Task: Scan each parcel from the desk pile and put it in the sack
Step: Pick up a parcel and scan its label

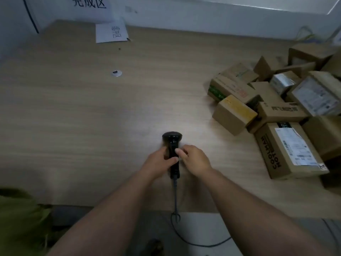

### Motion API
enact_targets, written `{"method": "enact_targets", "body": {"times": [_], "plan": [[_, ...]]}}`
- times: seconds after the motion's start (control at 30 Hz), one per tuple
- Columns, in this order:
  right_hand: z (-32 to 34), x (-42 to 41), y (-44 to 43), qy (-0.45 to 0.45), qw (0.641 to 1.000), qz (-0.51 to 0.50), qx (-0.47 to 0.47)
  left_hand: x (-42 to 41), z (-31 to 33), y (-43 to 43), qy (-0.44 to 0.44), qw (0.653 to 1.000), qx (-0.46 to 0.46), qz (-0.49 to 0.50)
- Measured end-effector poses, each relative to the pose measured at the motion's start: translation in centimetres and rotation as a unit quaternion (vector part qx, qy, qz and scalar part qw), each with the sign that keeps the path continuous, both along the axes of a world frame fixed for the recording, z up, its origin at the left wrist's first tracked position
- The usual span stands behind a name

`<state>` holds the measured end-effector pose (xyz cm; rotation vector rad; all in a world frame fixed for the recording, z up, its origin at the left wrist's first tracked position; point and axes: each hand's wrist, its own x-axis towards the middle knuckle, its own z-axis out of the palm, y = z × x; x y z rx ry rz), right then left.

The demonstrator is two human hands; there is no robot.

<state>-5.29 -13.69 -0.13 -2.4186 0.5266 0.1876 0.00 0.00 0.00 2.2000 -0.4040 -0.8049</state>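
A pale wood-grain desk (pixel 77 111) runs up to a white wall, where a paper sign (pixel 89 2) with large printed characters hangs. A smaller printed sheet (pixel 111 33) lies at the desk's far edge. A round silver cable grommet (pixel 116 73) sits in the desktop, left of centre.

Near the desk's front edge, the 2 hands meet on a black handheld scanner (pixel 172 143). It lies flat with its head pointing away from the person. The left hand (pixel 159 162) grips the handle from the left, fingers curled round it and thumb laid across the top. The right hand (pixel 196 159) comes in from the right with curled fingertips on the same handle, just above the left thumb. The scanner's cable (pixel 175 196) leaves the handle's base, drops over the near edge and loops across the floor.

The parcel pile (pixel 280 93), a jumble of brown cardboard boxes, fills the desk's right side, well apart from both hands and nearer the right one. No hand touches it. The box closest to the hands is a small yellow-taped box (pixel 233 117). Just right of it and nearer the person lies a larger labelled box (pixel 289 150), white shipping label facing up.

At the lower left, below the desk's edge, the green sack (pixel 20 218) shows only as a blurred shape.
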Motion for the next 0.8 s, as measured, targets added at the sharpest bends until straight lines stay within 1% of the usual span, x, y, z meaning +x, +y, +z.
{"method": "enact_targets", "body": {"times": [0.1,0.2,0.23,0.3,0.37,0.47,0.57,0.8], "plan": [[0.1,-0.1,-0.1,-0.012,1.0,-0.008,0.019,-0.4,-0.4,-0.5,0.066,0.995,-0.06,0.044],[0.3,-0.6,-0.4,0.003,0.999,-0.018,0.042,-1.4,0.1,-0.7,0.082,0.989,-0.09,0.08],[0.6,-0.9,-0.6,-0.003,0.997,-0.04,0.068,-1.8,0.2,-0.7,0.08,0.988,-0.105,0.085],[1.6,-1.7,-1.2,-0.047,0.981,-0.101,0.158,-3.0,1.1,-0.9,0.059,0.988,-0.115,0.085],[3.3,-2.5,-2.1,-0.106,0.95,-0.134,0.263,-4.1,2.2,-1.2,0.03,0.988,-0.126,0.081],[6.1,-3.4,-3.4,-0.152,0.919,-0.106,0.348,-6.2,4.6,-2.1,-0.017,0.989,-0.139,0.053],[8.5,-4.1,-4.1,-0.19,0.903,-0.07,0.378,-8.2,6.5,-3.2,-0.07,0.985,-0.155,0.033],[11.6,-6.1,-5.1,-0.271,0.88,-0.07,0.384,-10.8,9.4,-5.4,-0.167,0.968,-0.187,0.022]]}}
